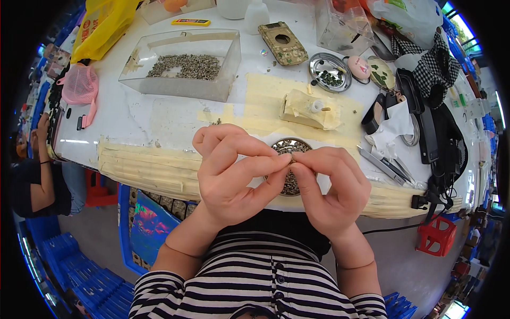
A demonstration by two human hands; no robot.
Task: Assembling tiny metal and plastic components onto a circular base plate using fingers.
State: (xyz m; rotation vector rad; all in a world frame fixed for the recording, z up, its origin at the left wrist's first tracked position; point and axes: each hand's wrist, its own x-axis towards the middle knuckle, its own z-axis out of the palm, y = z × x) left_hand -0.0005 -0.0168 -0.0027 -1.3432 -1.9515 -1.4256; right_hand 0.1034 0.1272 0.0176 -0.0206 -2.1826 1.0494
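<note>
Both my hands meet at the table's front edge, fingertips pinched together over a round metal dish (290, 142) full of small grey-brown pieces. My left hand (234, 173) is closed in a pinch of thumb and forefinger, the other fingers curled. Facing it, my right hand (333, 186) pinches at the same spot. A tiny piece seems to sit between the fingertips, too small to name. Just beyond the dish stands a block wrapped in cream tape (303, 110), with a small white-capped nozzle on top.
A clear plastic bin (183, 87) of small pieces stands at the back left. Behind the block are a camouflage-patterned case (283, 45) and a steel dish (342, 74) with dark green bits. Tweezers (388, 167) and a black strap (422, 119) lie at the right. Another person (48, 181) sits at the far left.
</note>
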